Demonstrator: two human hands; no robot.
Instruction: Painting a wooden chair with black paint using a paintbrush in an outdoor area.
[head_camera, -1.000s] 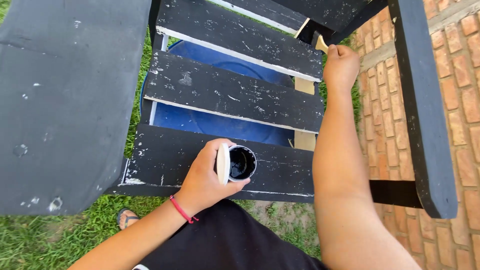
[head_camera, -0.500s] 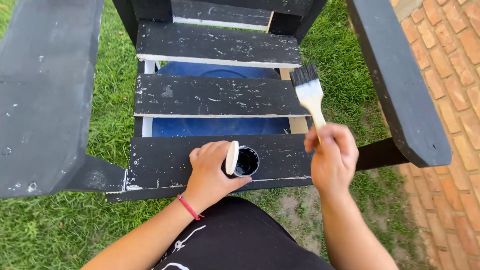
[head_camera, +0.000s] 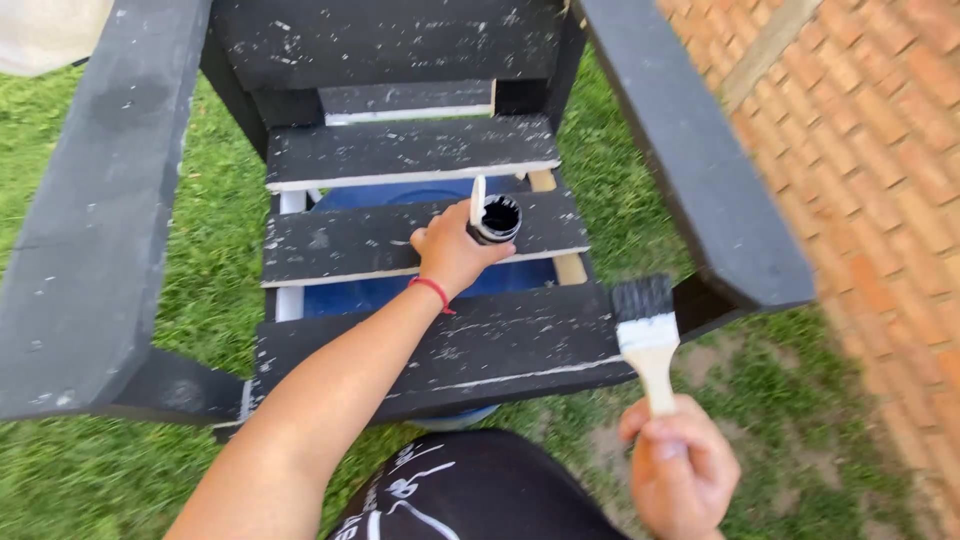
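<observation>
Paint jar (head_camera: 497, 219) moved to mid slat w/ left hand (head_camera: 452, 252) | brush (head_camera: 645, 335) lowered, right hand (head_camera: 682, 468)

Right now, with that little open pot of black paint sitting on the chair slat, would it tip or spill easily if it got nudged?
Probably, yes. The paint pot is small, so likely light, and its lid is off, showing black paint inside. It sits on a narrow slat with gaps either side, so a nudge could send it over the edge. The left hand gripping it likely steadies it.

Paint pot (head_camera: 497, 219) on chair slat (head_camera: 400, 245)
</observation>
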